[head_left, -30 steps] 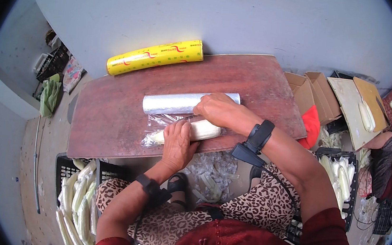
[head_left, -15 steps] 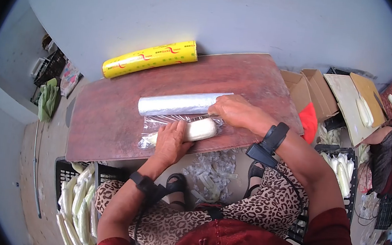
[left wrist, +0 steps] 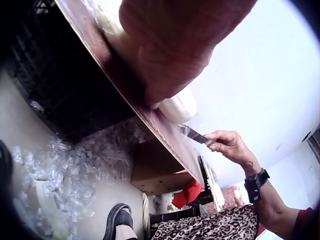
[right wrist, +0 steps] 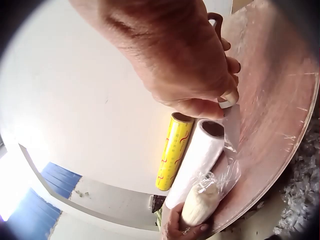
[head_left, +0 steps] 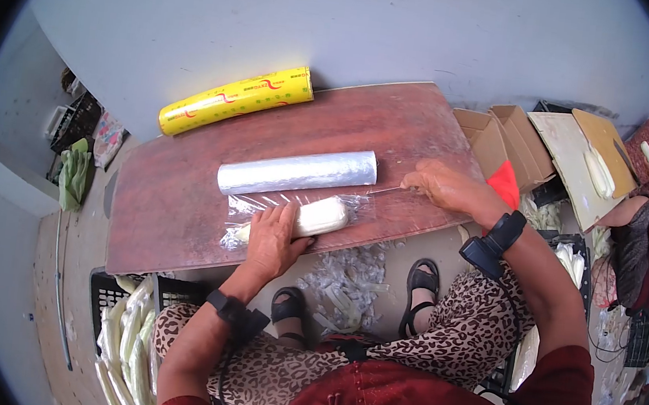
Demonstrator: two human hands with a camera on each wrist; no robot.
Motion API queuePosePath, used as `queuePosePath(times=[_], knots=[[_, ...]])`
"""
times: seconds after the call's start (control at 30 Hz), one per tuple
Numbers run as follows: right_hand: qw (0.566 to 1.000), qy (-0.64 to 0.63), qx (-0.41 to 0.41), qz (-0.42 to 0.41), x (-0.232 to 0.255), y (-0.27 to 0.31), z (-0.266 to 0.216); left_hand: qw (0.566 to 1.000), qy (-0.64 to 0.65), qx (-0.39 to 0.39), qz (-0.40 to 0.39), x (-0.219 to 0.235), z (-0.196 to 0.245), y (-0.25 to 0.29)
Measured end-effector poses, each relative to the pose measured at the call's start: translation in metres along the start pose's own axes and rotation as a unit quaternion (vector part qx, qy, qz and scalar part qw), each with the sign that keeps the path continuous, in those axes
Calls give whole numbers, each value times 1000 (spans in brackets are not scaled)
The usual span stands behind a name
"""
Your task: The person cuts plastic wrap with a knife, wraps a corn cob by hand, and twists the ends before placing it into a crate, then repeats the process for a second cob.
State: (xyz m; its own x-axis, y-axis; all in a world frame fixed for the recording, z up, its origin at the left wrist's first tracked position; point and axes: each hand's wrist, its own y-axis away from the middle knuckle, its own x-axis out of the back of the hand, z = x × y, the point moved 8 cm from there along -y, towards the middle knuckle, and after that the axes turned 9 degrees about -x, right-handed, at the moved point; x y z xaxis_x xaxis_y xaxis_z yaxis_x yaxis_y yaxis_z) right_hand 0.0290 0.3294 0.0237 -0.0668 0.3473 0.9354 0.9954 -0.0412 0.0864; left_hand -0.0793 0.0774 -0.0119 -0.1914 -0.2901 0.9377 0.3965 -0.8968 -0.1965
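On the tabletop (head_left: 403,132), my left hand (head_left: 271,240) grips a long, pale vegetable (head_left: 323,217), thumb on the near side and fingers over the top. Beneath the vegetable lies a sheet of clear cling film (head_left: 241,206), whose edge sticks up past the blunt end in the right wrist view. Just behind is an unwrapped cling film roll (head_left: 296,172). Right of that roll, my right hand (head_left: 448,188) holds a knife (left wrist: 194,134) by its handle, the blade pointing left toward the film. The right palm hides part of the handle in the right wrist view.
A yellow-wrapped roll (head_left: 236,100) lies along the wall at the back. Crates of pale vegetables (head_left: 129,332) stand low on both sides. Film scraps (head_left: 347,284) litter the floor below. Cardboard boxes (head_left: 505,142) and another person (head_left: 636,251) are at the right.
My right hand has slid rightward with the knife, from along the film roll to beyond its right end. The left hand stays on the vegetable.
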Motion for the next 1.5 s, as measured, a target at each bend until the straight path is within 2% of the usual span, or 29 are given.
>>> queuePosePath(times=[0.13,0.23,0.37,0.53,0.63,0.73,0.93,1.03,1.07,1.17,1.37,1.47,1.5], knots=[[1000,-1,-10,-5,10,26,33,1000,4,-14,14,0,2,4],[997,1,18,78,20,49,53,999,2,-30,22,4,9,9],[990,-103,-85,49,20,62,80,997,-1,-59,48,7,16,17],[930,-275,-239,56,-9,49,107,994,14,-78,70,6,19,25],[936,-292,-153,127,-2,28,88,993,24,-80,81,7,19,29],[937,-311,-115,110,-2,13,46,992,28,-86,91,6,18,32],[976,-199,-51,68,-22,-20,-32,993,8,-86,83,8,22,27],[979,-172,18,108,-32,-33,-56,995,0,-70,67,9,20,22],[984,-154,16,89,-38,-36,-58,996,0,-66,61,10,21,20],[984,-138,37,103,-46,-44,-63,997,-4,-65,48,9,19,18],[993,-86,12,77,-57,-52,-68,996,-5,-74,52,10,17,16],[993,-36,49,106,-60,-53,-69,997,-4,-70,44,9,17,14],[991,25,63,114,-61,-53,-72,997,-5,-67,42,8,16,13]])
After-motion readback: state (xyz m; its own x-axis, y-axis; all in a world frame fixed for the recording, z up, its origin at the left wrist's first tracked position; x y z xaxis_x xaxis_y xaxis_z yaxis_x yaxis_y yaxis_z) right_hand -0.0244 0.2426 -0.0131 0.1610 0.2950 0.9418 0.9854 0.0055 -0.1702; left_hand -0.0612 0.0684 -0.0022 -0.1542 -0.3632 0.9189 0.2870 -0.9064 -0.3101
